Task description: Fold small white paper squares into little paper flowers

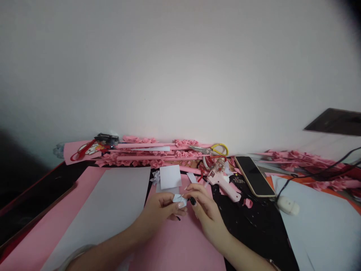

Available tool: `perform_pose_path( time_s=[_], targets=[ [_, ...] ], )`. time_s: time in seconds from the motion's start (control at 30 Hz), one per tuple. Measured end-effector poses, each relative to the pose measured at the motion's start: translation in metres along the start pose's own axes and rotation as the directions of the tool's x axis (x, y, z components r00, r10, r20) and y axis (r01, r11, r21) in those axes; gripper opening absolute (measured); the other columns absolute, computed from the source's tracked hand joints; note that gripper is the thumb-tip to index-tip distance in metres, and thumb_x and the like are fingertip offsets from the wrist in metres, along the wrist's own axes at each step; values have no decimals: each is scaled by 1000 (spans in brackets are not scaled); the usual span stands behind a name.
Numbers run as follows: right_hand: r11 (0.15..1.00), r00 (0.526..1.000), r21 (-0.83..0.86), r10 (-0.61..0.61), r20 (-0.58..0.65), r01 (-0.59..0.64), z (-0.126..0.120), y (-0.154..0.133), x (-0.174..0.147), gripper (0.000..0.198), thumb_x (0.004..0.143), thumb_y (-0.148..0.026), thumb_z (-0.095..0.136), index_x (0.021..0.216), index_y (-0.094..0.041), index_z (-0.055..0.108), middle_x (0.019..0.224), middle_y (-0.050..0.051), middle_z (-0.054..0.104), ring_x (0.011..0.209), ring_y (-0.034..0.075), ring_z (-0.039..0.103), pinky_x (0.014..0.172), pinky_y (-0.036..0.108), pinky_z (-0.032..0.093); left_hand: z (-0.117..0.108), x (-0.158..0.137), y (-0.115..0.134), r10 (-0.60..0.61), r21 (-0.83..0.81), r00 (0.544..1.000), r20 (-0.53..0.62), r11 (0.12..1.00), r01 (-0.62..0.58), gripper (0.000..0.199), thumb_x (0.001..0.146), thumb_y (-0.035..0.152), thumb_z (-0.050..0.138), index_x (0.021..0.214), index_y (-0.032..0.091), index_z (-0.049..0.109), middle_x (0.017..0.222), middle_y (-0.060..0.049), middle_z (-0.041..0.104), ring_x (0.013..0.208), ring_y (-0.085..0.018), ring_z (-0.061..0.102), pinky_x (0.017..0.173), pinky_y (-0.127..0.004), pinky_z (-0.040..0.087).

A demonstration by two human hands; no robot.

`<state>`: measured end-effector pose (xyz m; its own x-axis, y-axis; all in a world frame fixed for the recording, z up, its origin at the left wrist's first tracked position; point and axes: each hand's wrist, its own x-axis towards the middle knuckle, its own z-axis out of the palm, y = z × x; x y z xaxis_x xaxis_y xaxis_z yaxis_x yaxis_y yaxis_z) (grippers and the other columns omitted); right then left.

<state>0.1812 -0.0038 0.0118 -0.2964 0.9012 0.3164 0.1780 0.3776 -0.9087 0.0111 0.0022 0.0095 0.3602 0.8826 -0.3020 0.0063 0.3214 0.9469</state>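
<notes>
A small folded piece of white paper (179,200) is pinched between the thumb and fingers of my left hand (162,209). My right hand (205,206) meets it from the other side, thumb and index fingertips closed at the paper's right edge. Both hands are above a pink sheet (177,248). Just beyond them lies a stack of square white papers (170,177), with a crumpled or folded white paper piece (155,177) at its left. Right of my right hand rests a pink hot glue gun (224,184).
Yellow-handled scissors (218,149) lie on pink folded-paper stems (146,155) along the wall. To the right are a phone (255,177), a white plug-like block (288,206) with a black cable and white sheets (324,222). A large white sheet (113,210) covers the left side.
</notes>
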Motion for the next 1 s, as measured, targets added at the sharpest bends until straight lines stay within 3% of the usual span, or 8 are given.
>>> perform_pose_path(
  time_s=[0.3, 0.5, 0.7, 1.0],
  targets=[
    [991, 998, 117, 54, 36, -58, 0, -1, 2, 26, 87, -38, 46, 86, -20, 64, 104, 9, 52, 101, 21, 51, 87, 32, 42, -1, -1, -1, 6, 48, 1000, -6, 999, -5, 27, 72, 38, 62, 80, 12, 67, 74, -6, 70, 74, -20, 65, 64, -27, 49],
    [988, 994, 143, 34, 105, -49, -2, 0, 4, 29, 87, -41, 47, 91, -21, 67, 106, 9, 53, 103, 22, 51, 90, 34, 40, -2, 0, 0, 8, 32, 999, 49, 999, -9, 27, 73, 38, 62, 77, 12, 68, 72, -6, 70, 71, -19, 66, 63, -27, 49],
    [994, 989, 107, 9, 145, -24, -4, -2, 3, 32, 89, -40, 41, 97, -23, 67, 111, 8, 52, 101, 22, 51, 92, 36, 39, -3, 0, -3, -13, 12, 998, 58, 1000, 13, 29, 72, 40, 62, 74, 12, 66, 66, -6, 70, 64, -18, 66, 60, -28, 50],
    [996, 985, -54, -68, 160, 78, -8, -7, 1, 38, 91, -43, 34, 107, -24, 63, 118, 9, 51, 99, 22, 52, 87, 37, 42, -4, 0, -3, -21, -24, 997, 72, 999, 22, 27, 71, 38, 64, 76, 12, 65, 75, -8, 71, 67, -19, 66, 60, -28, 50]
  ],
)
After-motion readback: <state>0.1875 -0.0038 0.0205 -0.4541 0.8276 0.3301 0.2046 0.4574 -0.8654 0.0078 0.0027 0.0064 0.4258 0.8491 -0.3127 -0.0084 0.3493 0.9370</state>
